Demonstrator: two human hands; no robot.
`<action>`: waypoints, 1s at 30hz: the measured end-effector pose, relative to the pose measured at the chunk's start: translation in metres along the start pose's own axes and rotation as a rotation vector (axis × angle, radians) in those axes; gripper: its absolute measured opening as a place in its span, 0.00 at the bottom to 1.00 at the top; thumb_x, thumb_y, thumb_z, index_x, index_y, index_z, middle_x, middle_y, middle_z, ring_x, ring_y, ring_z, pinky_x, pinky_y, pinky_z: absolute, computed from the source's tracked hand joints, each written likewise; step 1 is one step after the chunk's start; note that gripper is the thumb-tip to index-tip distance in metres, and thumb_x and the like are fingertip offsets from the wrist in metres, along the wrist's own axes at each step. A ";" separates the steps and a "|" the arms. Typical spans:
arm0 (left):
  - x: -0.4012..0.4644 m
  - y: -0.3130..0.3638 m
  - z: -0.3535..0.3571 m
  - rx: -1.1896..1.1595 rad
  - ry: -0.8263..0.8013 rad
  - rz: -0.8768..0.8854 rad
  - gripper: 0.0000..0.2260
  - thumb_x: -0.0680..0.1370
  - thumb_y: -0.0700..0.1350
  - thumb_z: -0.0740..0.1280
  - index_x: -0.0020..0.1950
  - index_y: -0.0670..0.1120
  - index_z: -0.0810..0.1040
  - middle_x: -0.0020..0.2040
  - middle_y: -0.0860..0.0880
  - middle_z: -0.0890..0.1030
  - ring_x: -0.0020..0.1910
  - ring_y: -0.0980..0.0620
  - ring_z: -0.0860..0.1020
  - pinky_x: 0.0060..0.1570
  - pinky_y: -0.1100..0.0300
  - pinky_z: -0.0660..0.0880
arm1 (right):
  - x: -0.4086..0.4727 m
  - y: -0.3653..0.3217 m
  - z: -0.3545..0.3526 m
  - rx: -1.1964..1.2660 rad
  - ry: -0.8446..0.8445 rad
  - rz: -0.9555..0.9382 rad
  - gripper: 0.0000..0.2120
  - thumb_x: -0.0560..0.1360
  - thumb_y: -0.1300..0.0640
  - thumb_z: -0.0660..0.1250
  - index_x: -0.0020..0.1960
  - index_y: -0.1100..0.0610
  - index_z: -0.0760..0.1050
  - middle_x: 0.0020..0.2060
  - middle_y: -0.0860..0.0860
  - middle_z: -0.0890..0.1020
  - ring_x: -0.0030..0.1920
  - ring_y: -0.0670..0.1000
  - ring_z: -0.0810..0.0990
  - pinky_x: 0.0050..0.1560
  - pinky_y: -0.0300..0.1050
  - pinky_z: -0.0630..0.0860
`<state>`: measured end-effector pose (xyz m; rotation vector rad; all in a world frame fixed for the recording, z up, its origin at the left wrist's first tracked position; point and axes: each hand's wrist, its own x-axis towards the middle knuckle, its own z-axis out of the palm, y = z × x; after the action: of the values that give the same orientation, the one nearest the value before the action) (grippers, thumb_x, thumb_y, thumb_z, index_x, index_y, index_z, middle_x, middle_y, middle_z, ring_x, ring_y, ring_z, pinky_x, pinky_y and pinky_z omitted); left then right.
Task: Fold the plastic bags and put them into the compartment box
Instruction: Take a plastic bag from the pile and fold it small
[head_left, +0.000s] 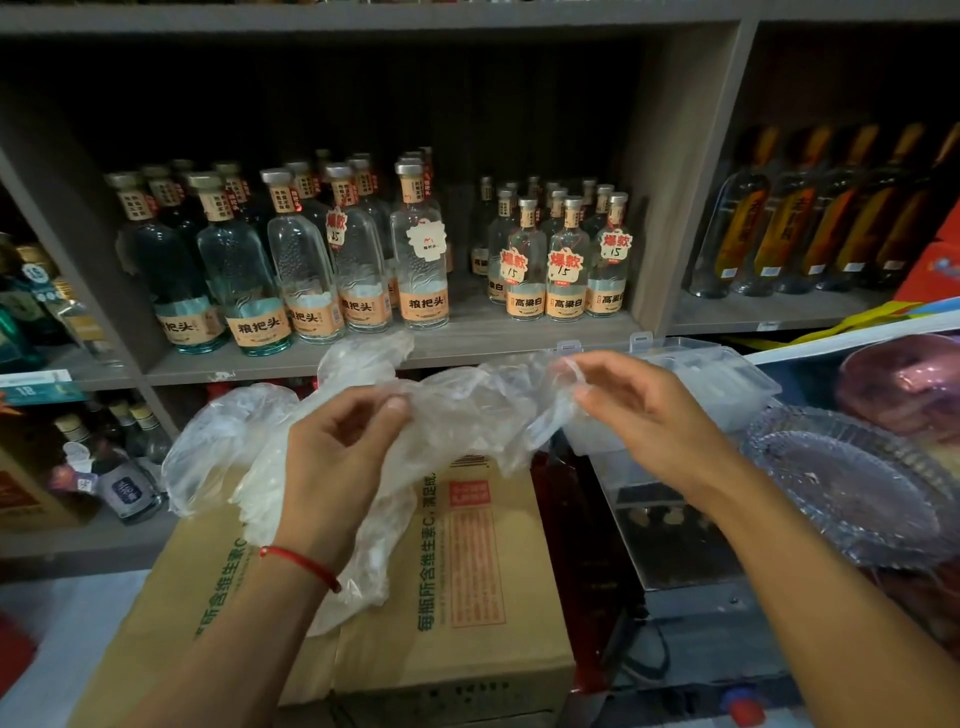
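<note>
A crumpled clear plastic bag (457, 410) is stretched between both hands above a cardboard carton. My left hand (337, 457) grips its left part, thumb pressed on the film, and more clear bags (223, 447) bunch up and hang around that hand. My right hand (628, 410) pinches the bag's right end between thumb and fingers. The clear plastic compartment box (696, 384) sits just behind my right hand, its lid raised at the back.
A brown cardboard carton (467, 587) with green print lies under the bags. Shelves of glass liquor bottles (363, 260) fill the background. A cut-glass plate (852, 483) and a wrapped purple item sit to the right. A glass counter case (670, 540) stands below the box.
</note>
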<state>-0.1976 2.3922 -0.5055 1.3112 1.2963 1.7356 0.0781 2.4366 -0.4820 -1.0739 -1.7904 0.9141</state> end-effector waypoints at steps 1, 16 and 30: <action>0.001 0.000 -0.001 -0.048 0.011 -0.025 0.05 0.78 0.41 0.73 0.46 0.50 0.87 0.46 0.47 0.87 0.48 0.51 0.85 0.49 0.65 0.80 | -0.001 -0.001 -0.001 0.024 0.013 -0.025 0.13 0.83 0.58 0.68 0.64 0.45 0.80 0.60 0.38 0.84 0.64 0.39 0.80 0.70 0.50 0.76; 0.008 -0.010 -0.008 -0.146 -0.041 -0.155 0.07 0.74 0.48 0.74 0.48 0.47 0.87 0.48 0.44 0.87 0.48 0.47 0.85 0.50 0.56 0.83 | -0.001 -0.009 0.007 0.080 0.156 -0.147 0.11 0.75 0.60 0.77 0.56 0.49 0.85 0.44 0.52 0.87 0.42 0.53 0.87 0.50 0.47 0.85; 0.017 -0.007 -0.015 -0.277 0.090 -0.261 0.10 0.82 0.42 0.69 0.42 0.47 0.86 0.44 0.44 0.85 0.40 0.49 0.83 0.52 0.51 0.80 | -0.004 -0.003 -0.016 0.075 0.318 0.017 0.06 0.74 0.51 0.73 0.45 0.53 0.85 0.36 0.51 0.86 0.33 0.47 0.84 0.38 0.37 0.82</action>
<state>-0.2174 2.4041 -0.5069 0.8764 1.1665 1.7299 0.0928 2.4344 -0.4742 -1.1190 -1.4765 0.7659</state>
